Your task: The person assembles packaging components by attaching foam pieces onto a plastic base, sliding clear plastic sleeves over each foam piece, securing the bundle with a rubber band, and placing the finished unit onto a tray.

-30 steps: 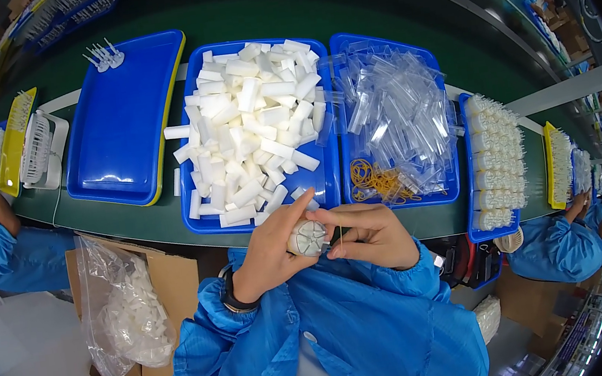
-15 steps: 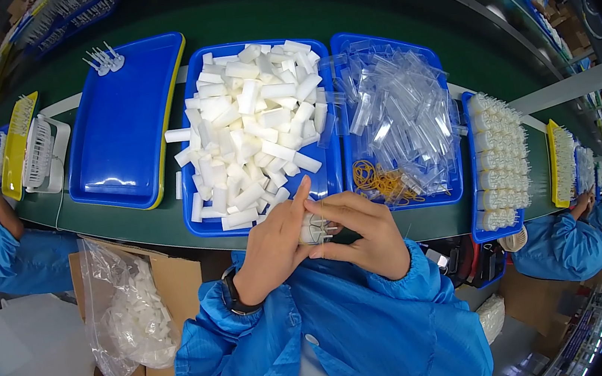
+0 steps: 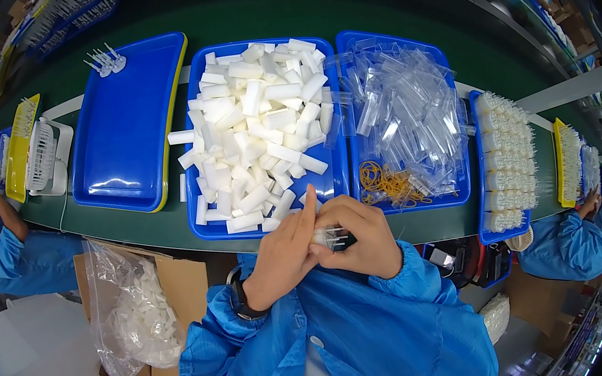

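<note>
Just in front of my chest, both hands are closed round a small white bundle with thin metal pins (image 3: 333, 238). My left hand (image 3: 279, 257) wraps its left side, index finger pointing up and away. With thumb and curled fingers, my right hand (image 3: 363, 237) grips the other side, and the pins show between thumb and forefinger. Most of the bundle is hidden by fingers. Beyond my hands lie white foam blocks (image 3: 256, 129) heaped in a blue tray (image 3: 197, 214). Right of that, clear plastic sleeves (image 3: 408, 111) and yellow rubber bands (image 3: 389, 183) fill another tray (image 3: 460, 195).
At far right a blue tray (image 3: 488, 234) bears rows of white pinned bundles (image 3: 505, 163). A stacked blue tray (image 3: 124, 127) on the left carries several pinned parts (image 3: 105, 60). Below left stands a cardboard box (image 3: 187, 285) with a plastic bag (image 3: 133, 321). Co-workers sit both sides.
The bundle has turned so its pins point to the right, and my right fingers have curled in closer round it. The view has shifted slightly.
</note>
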`<action>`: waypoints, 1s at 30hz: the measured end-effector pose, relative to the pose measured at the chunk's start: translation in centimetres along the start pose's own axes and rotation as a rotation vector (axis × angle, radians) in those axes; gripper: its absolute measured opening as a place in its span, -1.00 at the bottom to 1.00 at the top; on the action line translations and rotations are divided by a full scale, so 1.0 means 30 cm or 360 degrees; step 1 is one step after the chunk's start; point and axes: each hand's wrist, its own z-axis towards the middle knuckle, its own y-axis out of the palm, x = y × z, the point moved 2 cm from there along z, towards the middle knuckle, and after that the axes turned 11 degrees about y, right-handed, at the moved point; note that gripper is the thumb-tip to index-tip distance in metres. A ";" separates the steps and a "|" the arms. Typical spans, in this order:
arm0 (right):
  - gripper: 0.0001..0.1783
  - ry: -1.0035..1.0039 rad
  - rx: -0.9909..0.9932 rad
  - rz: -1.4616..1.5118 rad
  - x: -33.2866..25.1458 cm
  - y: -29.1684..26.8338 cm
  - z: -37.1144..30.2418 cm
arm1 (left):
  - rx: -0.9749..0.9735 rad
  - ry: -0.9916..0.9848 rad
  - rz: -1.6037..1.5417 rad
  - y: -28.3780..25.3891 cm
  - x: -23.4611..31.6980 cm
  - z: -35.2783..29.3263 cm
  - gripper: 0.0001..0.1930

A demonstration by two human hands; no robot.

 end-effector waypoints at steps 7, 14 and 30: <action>-0.48 0.0058 0.0011 0.0534 0.026 0.003 -0.005 | 0.0278 -0.0224 -0.0689 -0.016 0.015 0.015 0.13; -0.47 0.0051 0.0135 0.0416 0.004 0.038 0.004 | 0.0425 -0.0405 -0.0783 0.016 0.010 0.018 0.16; -0.31 0.0232 0.0075 0.0458 0.035 0.017 -0.033 | 0.0599 -0.0020 -0.0653 -0.003 0.012 0.087 -0.20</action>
